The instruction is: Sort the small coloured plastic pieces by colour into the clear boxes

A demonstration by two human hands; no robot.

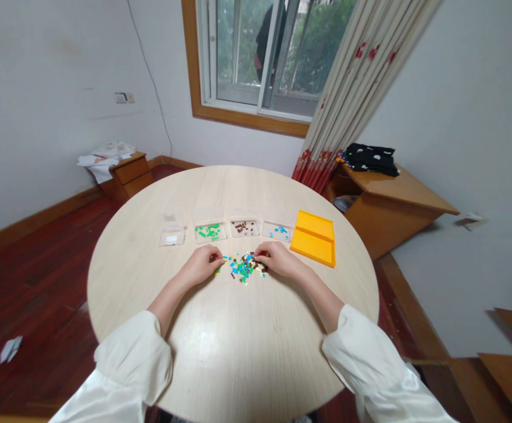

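A loose heap of small toy building bricks (243, 271) in blue, green, brown, yellow and cream lies on the round table between my hands. My left hand (203, 264) is at the heap's left edge, thumb and fingers pinched together; whatever they hold is too small to make out. Over the right side of the heap, my right hand (276, 258) also pinches, with brown bricks by its fingertips. Behind the heap stand clear plastic boxes: one with green bricks (209, 230), one with brown bricks (242, 227), one with a few blue bricks (279, 231).
A fourth clear box (164, 241), with a white label-like patch, stands at the left of the row. An open yellow case (313, 254) lies right of the boxes. The round table (221, 352) has a pale wood top. A wooden desk (408, 188) is beyond it, right.
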